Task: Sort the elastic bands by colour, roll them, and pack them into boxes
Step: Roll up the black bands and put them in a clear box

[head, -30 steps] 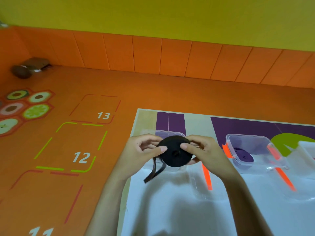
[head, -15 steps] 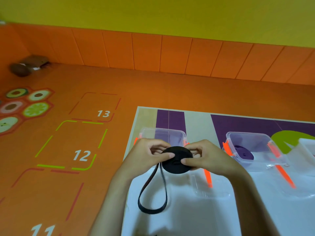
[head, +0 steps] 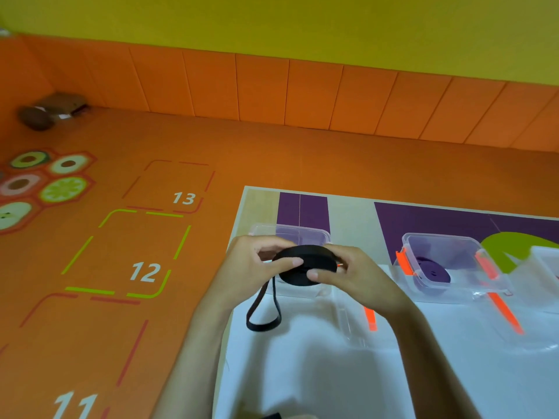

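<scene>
A black roll of elastic band (head: 305,261) is held flat between both hands above a clear plastic box (head: 290,232). My left hand (head: 251,267) pinches its left side with the thumb on top. My right hand (head: 354,276) grips its right side. A loose loop of the black band (head: 263,313) hangs from the roll down to the white sheet. To the right stands a second clear box (head: 444,261) with orange clips, holding a purple roll (head: 432,272).
A white sheet (head: 332,373) covers the near part of the table. A clear lid (head: 351,325) with an orange strip lies in front of the left box. Another clear container (head: 547,261) is at the right edge. An orange numbered floor lies to the left.
The roll has tilted from facing me to lying nearly flat and come lower over the left box. The loose tail has dropped into a longer hanging loop.
</scene>
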The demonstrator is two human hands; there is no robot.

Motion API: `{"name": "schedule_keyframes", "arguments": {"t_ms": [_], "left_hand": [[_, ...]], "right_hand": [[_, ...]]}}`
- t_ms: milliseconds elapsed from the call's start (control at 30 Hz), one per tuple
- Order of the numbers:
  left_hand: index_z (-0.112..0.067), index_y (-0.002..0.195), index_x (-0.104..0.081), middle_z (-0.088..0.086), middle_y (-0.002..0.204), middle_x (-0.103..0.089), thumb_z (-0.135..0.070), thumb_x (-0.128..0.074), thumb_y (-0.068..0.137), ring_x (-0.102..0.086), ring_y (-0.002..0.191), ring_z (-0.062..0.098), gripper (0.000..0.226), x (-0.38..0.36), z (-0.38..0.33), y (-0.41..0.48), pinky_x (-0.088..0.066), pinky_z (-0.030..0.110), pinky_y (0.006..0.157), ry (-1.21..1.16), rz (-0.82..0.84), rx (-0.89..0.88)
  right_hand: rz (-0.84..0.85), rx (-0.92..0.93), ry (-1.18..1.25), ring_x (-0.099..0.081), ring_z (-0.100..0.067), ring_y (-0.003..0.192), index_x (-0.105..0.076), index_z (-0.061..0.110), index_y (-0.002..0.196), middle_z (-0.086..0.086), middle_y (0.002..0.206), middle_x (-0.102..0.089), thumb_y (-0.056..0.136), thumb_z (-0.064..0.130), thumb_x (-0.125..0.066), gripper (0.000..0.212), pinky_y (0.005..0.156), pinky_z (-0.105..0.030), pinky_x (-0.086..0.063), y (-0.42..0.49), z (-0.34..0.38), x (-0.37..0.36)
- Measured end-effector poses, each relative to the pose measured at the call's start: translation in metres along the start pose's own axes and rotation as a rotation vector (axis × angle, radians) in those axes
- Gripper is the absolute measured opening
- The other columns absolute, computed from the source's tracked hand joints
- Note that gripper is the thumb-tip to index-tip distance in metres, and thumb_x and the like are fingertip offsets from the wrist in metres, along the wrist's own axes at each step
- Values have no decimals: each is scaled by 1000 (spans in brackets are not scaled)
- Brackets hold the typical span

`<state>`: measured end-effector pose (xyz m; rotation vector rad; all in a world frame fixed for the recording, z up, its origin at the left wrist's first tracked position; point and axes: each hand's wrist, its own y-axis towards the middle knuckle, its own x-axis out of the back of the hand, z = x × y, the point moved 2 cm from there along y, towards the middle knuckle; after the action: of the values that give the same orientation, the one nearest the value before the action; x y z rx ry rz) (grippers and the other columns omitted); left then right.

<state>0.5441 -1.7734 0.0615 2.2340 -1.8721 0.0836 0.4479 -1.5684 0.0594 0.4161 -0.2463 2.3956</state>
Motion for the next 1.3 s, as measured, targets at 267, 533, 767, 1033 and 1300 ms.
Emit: {"name": "schedule_keyframes", "arguments": {"t_ms": [267,533,767,1033,1300], "left_hand": [[-19,104,-85,3,103,-83,-13,-85,88,-80,100,20,17,4,0,-2,-61,21,83,-210,-68,36],[-26,101,-85,-5,98,-84,-17,-86,88,-80,94,14,16,6,-1,-3,-59,18,83,-25,25,59],[-20,104,-85,2,103,-83,-16,-83,91,-80,99,19,14,6,-1,-6,-58,19,82,-195,-55,31],[-22,108,-84,-1,101,-83,-20,-82,94,-80,97,19,14,-1,1,-2,-59,22,82,-93,51,56],[-21,118,-81,1,113,-82,-17,-76,98,-78,108,19,21,-18,0,-2,-59,19,83,-317,-157,-32]], "right_hand": [[-147,-14,534,-76,-33,111,-81,23,119,-13,116,-79,91,26,-82,29,87,-38,-65,-3,1,-6],[-78,24,106,-78,-18,102,-80,23,112,-1,103,-81,92,11,-81,23,92,-35,-63,-5,9,7],[-302,66,462,-79,-28,102,-78,17,110,-10,108,-80,90,25,-80,21,79,-28,-63,-9,6,-1],[-225,89,207,-79,-19,96,-82,26,105,-3,102,-81,87,28,-83,18,73,-25,-60,-9,13,19],[-441,49,669,-78,-32,103,-80,16,109,-17,110,-80,86,32,-81,27,76,-36,-64,-3,2,-9]]}}
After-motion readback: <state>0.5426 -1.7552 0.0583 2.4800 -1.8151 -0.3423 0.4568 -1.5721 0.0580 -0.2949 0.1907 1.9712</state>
